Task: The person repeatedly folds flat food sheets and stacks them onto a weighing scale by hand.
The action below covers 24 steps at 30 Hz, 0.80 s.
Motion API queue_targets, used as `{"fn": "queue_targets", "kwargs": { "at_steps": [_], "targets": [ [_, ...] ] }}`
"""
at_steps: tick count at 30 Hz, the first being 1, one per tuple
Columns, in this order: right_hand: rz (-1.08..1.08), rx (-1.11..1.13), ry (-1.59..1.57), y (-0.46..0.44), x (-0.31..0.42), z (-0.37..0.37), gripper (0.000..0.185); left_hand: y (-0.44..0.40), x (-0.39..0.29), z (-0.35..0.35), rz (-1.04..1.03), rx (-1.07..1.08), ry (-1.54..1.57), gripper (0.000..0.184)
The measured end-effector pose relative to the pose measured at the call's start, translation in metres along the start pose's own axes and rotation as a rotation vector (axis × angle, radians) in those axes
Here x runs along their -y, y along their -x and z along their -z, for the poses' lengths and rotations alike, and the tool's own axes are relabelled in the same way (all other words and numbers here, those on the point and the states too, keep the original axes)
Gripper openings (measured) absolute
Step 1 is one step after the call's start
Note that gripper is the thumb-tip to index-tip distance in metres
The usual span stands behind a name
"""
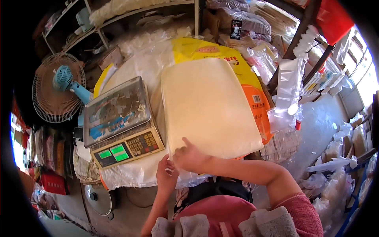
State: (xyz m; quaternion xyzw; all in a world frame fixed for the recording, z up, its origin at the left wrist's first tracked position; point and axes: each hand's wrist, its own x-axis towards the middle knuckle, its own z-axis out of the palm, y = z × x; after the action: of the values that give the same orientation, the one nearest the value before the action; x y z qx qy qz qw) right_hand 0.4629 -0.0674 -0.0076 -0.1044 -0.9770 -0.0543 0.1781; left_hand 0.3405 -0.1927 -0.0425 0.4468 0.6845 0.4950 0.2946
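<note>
A large cream-coloured rectangular slab or stack of sheets (209, 106) with rounded corners lies flat on the covered table. My right hand (190, 158) is over its near left corner, index finger pointing out and the other fingers curled under. Close beside it, just off that corner, my left hand (166, 173) has its fingers bent inward and its tips near my right hand. What either hand pinches is too small to make out. Left of the slab stands a digital scale (118, 112) with a worn, stained metal pan and green lit displays.
Yellow and orange printed sacking (252, 91) and whitish plastic (136, 175) cover the table. A fan (59, 87) stands at the left behind the scale. A phone (235, 29) is propped at the back. Plastic-wrapped goods (331, 185) crowd the right side; a glass lid (98, 200) is low left.
</note>
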Motion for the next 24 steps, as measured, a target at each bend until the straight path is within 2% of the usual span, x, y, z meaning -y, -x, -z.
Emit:
{"fn": "queue_targets", "kwargs": {
  "at_steps": [1, 2, 3, 5, 6, 8, 9, 11, 12, 14, 15, 16, 17, 18, 19, 20, 22, 24],
  "targets": [
    [-0.028, -0.011, -0.054, -0.001, -0.012, 0.004, 0.006, -0.001, -0.001, 0.0, -0.009, 0.0, 0.012, 0.055],
    [-0.308, -0.079, -0.403, -0.004, -0.029, 0.024, 0.006, -0.002, -0.006, 0.001, 0.038, 0.027, -0.071, 0.055],
    [-0.587, -0.148, -0.753, -0.006, -0.051, 0.053, 0.007, -0.005, -0.013, 0.002, -0.13, 0.013, -0.239, 0.054],
    [-0.961, -0.248, -0.822, -0.002, -0.093, 0.096, 0.011, -0.011, -0.033, 0.003, -0.456, -0.032, -0.574, 0.051],
    [-0.888, -0.215, -0.912, 0.007, -0.098, 0.097, 0.015, -0.018, -0.047, 0.003, -0.405, 0.101, -0.487, 0.046],
    [-0.742, -0.154, -1.079, 0.022, -0.104, 0.092, 0.025, -0.042, -0.051, -0.008, -0.556, 0.179, -0.539, 0.043],
    [-0.503, -0.162, -0.726, 0.033, -0.087, 0.086, 0.041, -0.054, -0.051, -0.018, -0.637, 0.222, -0.561, 0.042],
    [-0.379, -0.13, -0.523, 0.048, -0.06, 0.072, 0.045, -0.079, -0.049, -0.042, -0.522, 0.319, -0.418, 0.042],
    [-0.409, -0.086, -0.358, 0.057, -0.052, 0.064, 0.045, -0.086, -0.048, -0.053, -0.462, 0.359, -0.349, 0.042],
    [-0.463, 0.0, -0.034, 0.073, -0.047, 0.05, 0.045, -0.085, -0.048, -0.069, -0.527, 0.224, -0.496, 0.043],
    [-0.491, 0.013, -0.149, 0.08, -0.056, 0.043, 0.045, -0.083, -0.046, -0.076, -0.558, 0.16, -0.566, 0.044],
    [-0.518, 0.027, -0.265, 0.086, -0.067, 0.036, 0.045, -0.078, -0.04, -0.079, -0.484, 0.123, -0.698, 0.056],
    [-0.542, 0.039, -0.384, 0.087, -0.077, 0.035, 0.047, -0.08, -0.037, -0.081, -0.506, 0.1, -0.752, 0.06],
    [-0.613, -0.089, -0.54, 0.085, -0.089, 0.037, 0.043, -0.08, -0.035, -0.082, -0.527, 0.078, -0.808, 0.065],
    [-0.527, -0.222, -0.435, 0.077, -0.104, 0.055, 0.039, -0.08, -0.035, -0.082, -0.546, 0.055, -0.865, 0.07],
    [-0.512, -0.273, -0.36, 0.068, -0.119, 0.082, 0.034, -0.081, -0.035, -0.081, -0.466, 0.149, -0.85, 0.072],
    [-0.58, -0.414, -0.19, 0.045, -0.129, 0.139, 0.034, -0.081, -0.038, -0.08, -0.451, 0.155, -0.838, 0.071],
    [-0.582, -0.448, -0.061, 0.036, -0.121, 0.18, 0.034, -0.08, -0.039, -0.08, -0.429, 0.172, -0.829, 0.071]
  ]
}}
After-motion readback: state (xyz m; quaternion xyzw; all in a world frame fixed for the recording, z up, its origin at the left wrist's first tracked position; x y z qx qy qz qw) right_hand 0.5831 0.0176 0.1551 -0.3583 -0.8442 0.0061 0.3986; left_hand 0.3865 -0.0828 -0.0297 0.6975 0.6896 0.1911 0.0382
